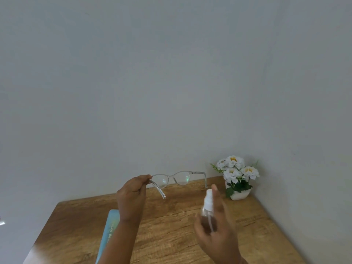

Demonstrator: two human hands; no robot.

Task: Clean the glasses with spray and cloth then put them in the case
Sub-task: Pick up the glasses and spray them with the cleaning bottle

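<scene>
My left hand (131, 195) pinches the clear-framed glasses (178, 178) at their left hinge and holds them up above the wooden table (171, 216), temples unfolded toward me. My right hand (215, 225) grips a small clear spray bottle (207, 210) with a white nozzle, forefinger raised beside the nozzle, just right of and below the glasses. A light blue flat item with lettering (110, 227), partly hidden under my left forearm, lies on the table; I cannot tell whether it is the case or the cloth.
A white pot of white flowers (237, 180) stands at the table's far right corner against the grey wall (171, 82). The table's left edge runs diagonally down to the left.
</scene>
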